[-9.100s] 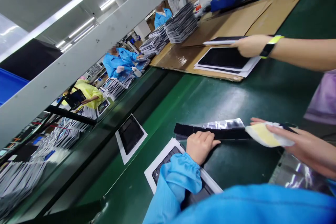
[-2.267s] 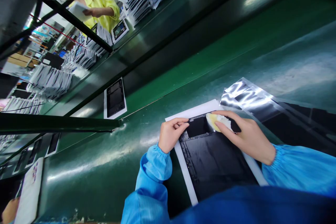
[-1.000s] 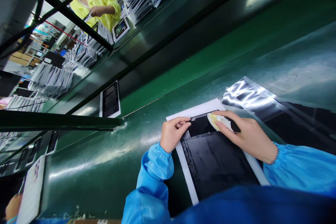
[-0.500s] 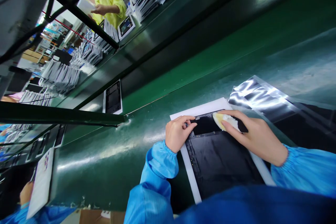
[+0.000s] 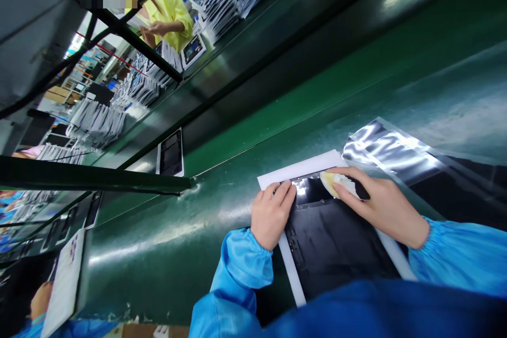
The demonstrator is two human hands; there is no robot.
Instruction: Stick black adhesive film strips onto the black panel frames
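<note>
I see the green surface [image 5: 277,116] filling most of my view, with a silvery bag [image 5: 390,148] lying just right of the panel. The black panel [image 5: 336,243] lies flat on a white sheet [image 5: 301,169] near me. My left hand [image 5: 271,216] rests flat, fingers together, on the panel's left edge and the sheet. My right hand [image 5: 380,206] presses a yellow-white cloth [image 5: 336,182] under its fingertips onto the panel's far end.
</note>
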